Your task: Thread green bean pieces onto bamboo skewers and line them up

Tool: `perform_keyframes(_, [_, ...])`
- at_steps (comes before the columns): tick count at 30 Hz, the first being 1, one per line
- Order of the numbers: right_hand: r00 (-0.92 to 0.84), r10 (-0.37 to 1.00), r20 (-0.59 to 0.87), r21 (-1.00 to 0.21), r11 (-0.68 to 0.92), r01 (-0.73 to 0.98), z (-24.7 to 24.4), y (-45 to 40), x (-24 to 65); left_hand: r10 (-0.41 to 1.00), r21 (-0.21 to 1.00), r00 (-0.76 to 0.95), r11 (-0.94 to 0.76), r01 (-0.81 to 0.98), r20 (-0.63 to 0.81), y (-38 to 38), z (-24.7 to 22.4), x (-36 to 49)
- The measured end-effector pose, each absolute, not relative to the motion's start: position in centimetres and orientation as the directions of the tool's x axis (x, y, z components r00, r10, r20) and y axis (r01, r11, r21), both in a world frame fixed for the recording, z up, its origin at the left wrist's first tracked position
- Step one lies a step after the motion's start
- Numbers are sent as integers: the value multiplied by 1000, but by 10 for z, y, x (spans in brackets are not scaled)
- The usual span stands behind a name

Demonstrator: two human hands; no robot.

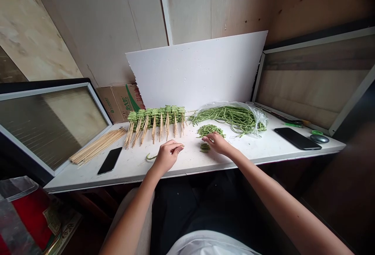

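Around hands point(168, 155), cut beans point(207, 130), skewers point(98, 145), phones point(109, 160)

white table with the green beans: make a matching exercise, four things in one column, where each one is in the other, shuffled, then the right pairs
Things
1. long whole green beans
2. thin, bare wooden sticks
3. large flat white board
4. heap of short-cut green bean pieces

Places
A. standing upright at the back
B. beside the right hand
C. in a clear plastic bag
D. lying at the left end of the white table

Right pairs: 1-C, 2-D, 3-A, 4-B
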State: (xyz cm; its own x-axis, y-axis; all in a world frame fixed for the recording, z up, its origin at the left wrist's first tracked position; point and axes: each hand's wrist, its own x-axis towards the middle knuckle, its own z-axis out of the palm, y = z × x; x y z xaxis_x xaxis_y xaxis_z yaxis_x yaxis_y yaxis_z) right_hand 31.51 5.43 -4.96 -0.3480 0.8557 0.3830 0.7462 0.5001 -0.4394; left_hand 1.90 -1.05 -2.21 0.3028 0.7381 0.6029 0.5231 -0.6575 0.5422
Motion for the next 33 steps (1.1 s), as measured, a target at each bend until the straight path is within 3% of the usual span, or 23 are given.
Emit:
perform_keyframes(17, [-449,822,351,-488,569,661,-42,46,315,762,563,339,-640,524,551,-12,-22,21])
perform_keyframes(22, [-533,780,329,-445,625,641,-38,45,319,770,571,345,-633,522,537,-12,-23,22])
perform_keyframes(33, [-526,789,318,-424,615,665,-41,46,320,770,581,353,-635,510,532,-11,-25,22])
